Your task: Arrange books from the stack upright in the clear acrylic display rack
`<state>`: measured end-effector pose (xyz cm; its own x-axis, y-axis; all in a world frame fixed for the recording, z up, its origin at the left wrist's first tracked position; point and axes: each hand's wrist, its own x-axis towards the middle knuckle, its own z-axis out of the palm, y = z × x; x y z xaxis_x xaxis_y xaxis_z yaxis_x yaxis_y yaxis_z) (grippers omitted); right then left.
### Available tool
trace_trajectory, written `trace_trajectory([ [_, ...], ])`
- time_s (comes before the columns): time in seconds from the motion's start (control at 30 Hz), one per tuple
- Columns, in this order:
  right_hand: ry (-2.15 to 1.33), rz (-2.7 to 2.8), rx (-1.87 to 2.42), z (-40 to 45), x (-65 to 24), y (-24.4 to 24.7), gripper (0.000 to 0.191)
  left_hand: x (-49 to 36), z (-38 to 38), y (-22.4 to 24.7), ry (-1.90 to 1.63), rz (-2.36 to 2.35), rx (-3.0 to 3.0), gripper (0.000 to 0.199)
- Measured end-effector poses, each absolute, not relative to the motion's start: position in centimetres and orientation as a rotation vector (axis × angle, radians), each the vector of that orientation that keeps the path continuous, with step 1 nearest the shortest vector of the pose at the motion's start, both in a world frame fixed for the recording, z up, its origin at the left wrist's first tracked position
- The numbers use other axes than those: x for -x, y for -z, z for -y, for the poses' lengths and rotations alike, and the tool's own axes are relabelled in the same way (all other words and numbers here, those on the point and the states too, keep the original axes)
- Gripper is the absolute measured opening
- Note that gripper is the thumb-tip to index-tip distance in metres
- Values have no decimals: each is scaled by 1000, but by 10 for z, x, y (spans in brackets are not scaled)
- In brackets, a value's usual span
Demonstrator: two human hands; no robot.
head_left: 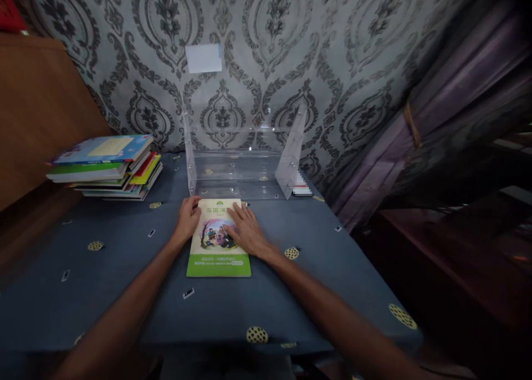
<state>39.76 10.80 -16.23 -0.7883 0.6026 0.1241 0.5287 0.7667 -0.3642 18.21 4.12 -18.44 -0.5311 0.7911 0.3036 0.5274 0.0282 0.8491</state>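
Observation:
A book (219,265) with a cream and green cover and a coloured drawing of figures under a tree lies flat on the cloth-covered table. My left hand (189,219) is at its upper left edge, fingers bent and closed against the side; the fingertips are partly hidden. Across the upper right of the cover rests my right hand (248,230), fingers stretched out and thumb on the drawing. Just beyond the book's top edge stands a clear plastic rack (286,167) with see-through side panels.
At the left is a stack of books (103,167), beside a brown wooden panel (45,108). A small white object (302,189), partly blurred, sits right of the rack. The blue patterned tablecloth (332,280) reaches the wall; a tied purple curtain (386,164) hangs at the right.

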Motion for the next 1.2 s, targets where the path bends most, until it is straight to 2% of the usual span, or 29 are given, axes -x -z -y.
trace_trajectory([
  [0.33,-477,2635,878,-113,-402,172,58,-180,-43,177,-1739,-1750,-677,36],
  [0.7,-485,2550,897,-117,-410,181,55,-200,-39,168,-1721,-1548,-571,17],
  [0.97,-999,2003,801,-138,-414,190,43,-195,-37,171,-1691,-1550,-704,33],
  [1.2,-1241,1736,892,-166,-420,190,39,-203,-37,170,-1625,-1602,-993,43],
])
